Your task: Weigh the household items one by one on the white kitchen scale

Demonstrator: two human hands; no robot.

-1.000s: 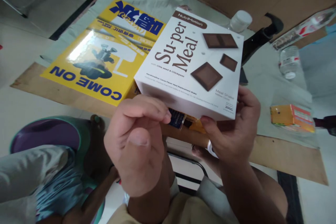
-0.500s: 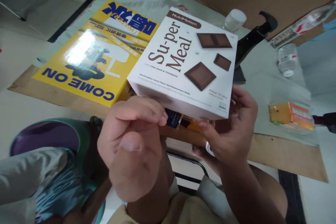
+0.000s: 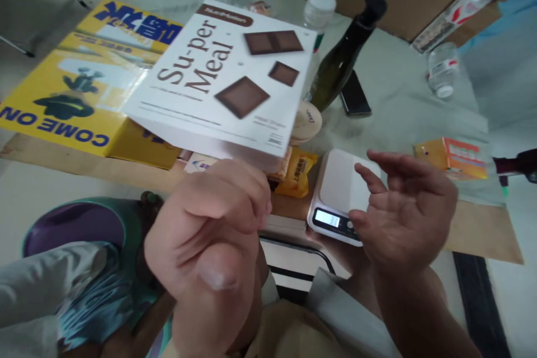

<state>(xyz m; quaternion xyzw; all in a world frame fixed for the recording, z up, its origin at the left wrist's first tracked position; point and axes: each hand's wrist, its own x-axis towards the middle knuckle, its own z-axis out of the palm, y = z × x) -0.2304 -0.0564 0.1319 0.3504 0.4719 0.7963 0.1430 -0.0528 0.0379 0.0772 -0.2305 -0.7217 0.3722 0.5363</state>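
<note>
1. The left hand [image 3: 210, 224] has its grip curled tight, fingertips pressed up against the underside of the white Su-per Meal box [image 3: 222, 81] at its near edge; the box tilts above and beyond that hand, over the worktop [image 3: 403, 95].
2. The right hand [image 3: 405, 207] is spread, fingers loose and apart, palm turned toward the left; it holds nothing and stands clear of the box.
3. Just left of and below the right hand's fingers lies a small white scale [image 3: 342, 193] with a lit display.
4. The left wrist bends so that the back of the hand and the thumbnail face the camera.
5. The box hides most of the yellow packet [image 3: 298, 170] and other small things beneath it; whether the left thumb touches the box cannot be told.
</note>
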